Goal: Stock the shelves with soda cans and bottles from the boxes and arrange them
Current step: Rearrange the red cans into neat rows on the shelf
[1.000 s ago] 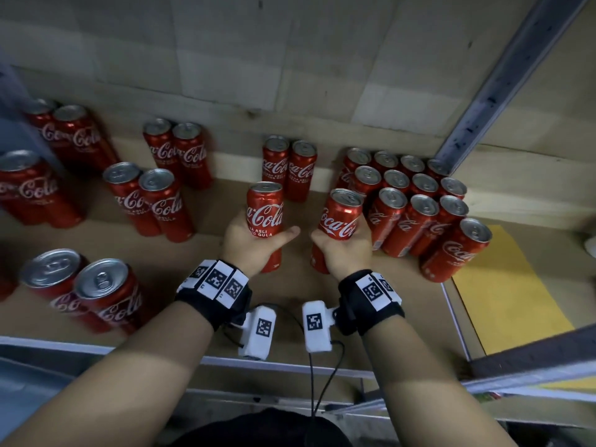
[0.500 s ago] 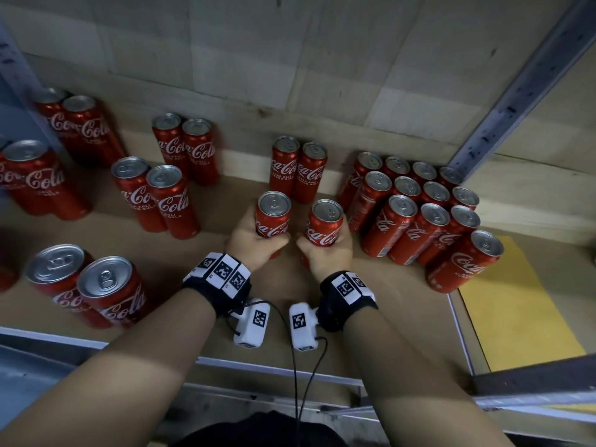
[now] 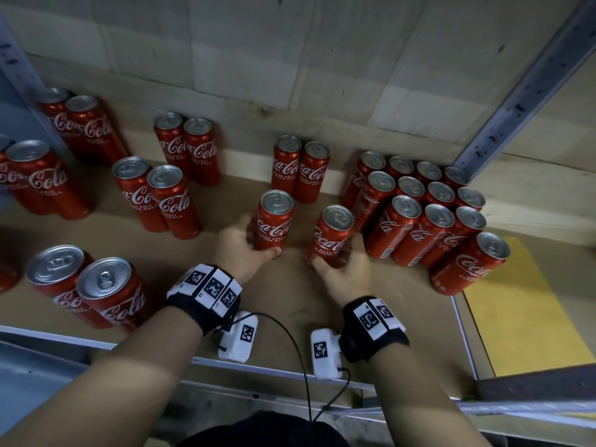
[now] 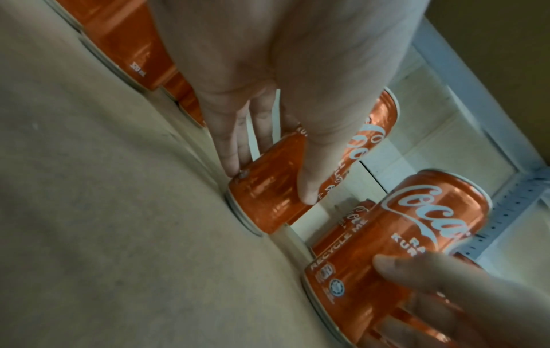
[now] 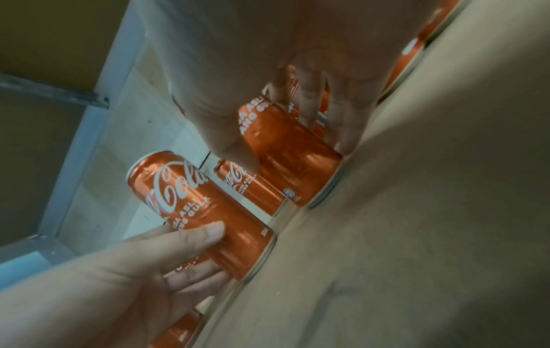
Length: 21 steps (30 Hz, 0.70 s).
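A: From the head view, where were your hands?

B: Your left hand (image 3: pixel 240 250) gripped the left can (image 3: pixel 274 221), thumb across its base and fingers behind it. Your right hand (image 3: pixel 346 269) gripped the right can (image 3: pixel 332 238), fingers curled round its lower part. Both cans stood on the shelf board (image 3: pixel 290 304), apart from each other, just in front of the rear pair of cans (image 3: pixel 300 169).

A: And the room around that rear pair?

B: Right of it, the packed block of cans (image 3: pixel 425 208) sat close to your right can. Left of it, bare board ran to a front pair of cans (image 3: pixel 158 198). The metal front rail (image 3: pixel 274 369) edged the board below your wrists, and the back wall (image 3: pixel 290 75) closed it behind the rear pair.

A: The left wrist view?

B: Your left hand (image 4: pixel 268 82) held the left can (image 4: pixel 268 200) upright, base on the board, thumb and fingers on opposite sides. Your right hand (image 4: pixel 476 306) held the right can (image 4: pixel 401 247) beside it.

A: The right wrist view?

B: It was blurred. Your right hand (image 5: pixel 253 82) clasped the right can (image 5: pixel 294 160) with its base at the board; whether it touched, I couldn't tell. Your left hand (image 5: pixel 133 270) held the left can (image 5: pixel 202 212).
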Each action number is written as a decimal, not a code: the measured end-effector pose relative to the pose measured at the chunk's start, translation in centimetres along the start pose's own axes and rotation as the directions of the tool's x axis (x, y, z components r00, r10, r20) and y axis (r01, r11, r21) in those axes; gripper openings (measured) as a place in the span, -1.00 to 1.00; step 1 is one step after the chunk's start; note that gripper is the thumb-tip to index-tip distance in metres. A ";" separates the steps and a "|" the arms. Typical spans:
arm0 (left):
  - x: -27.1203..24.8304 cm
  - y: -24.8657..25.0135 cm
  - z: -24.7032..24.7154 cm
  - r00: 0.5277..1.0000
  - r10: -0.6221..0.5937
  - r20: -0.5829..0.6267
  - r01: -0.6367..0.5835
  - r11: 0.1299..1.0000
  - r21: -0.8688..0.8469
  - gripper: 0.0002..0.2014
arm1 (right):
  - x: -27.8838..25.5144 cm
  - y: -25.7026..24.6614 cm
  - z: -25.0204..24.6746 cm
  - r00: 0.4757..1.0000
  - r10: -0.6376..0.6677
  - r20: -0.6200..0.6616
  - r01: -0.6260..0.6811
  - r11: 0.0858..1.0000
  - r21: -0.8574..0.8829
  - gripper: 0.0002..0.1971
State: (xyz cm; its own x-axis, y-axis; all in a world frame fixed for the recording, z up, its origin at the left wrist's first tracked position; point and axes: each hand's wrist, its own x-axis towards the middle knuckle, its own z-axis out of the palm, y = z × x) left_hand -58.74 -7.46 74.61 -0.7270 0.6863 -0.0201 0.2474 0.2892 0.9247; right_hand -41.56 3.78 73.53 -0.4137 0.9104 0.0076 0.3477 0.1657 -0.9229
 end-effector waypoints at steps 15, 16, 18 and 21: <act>0.3 0.5 -0.1 0.999 0.044 0.025 -0.043 0.998 -0.039 -0.28 | 1.2 -2.4 2.1 0.999 0.030 0.018 -0.025 0.980 -0.198 -0.26; 0.3 0.5 -0.2 0.999 0.042 0.031 -0.040 0.999 -0.037 -0.27 | 1.2 -2.5 2.2 0.999 0.037 0.016 -0.033 0.980 -0.198 -0.23; 0.4 0.5 -0.4 0.998 0.040 0.040 -0.038 0.999 -0.029 -0.27 | 1.2 -2.6 2.1 0.998 0.058 0.013 -0.054 0.979 -0.196 -0.20; 0.3 0.5 -0.4 0.998 0.039 0.040 -0.038 0.999 -0.018 -0.28 | 1.1 -2.4 2.0 0.997 0.071 0.030 -0.065 0.983 -0.172 -0.26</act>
State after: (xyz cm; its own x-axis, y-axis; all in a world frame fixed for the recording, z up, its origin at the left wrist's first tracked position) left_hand -59.07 -7.39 75.24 -0.6907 0.7231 0.0007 0.2631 0.2504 0.9317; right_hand -44.55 3.66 75.03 -0.4130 0.9081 -0.0697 0.5136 0.1690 -0.8412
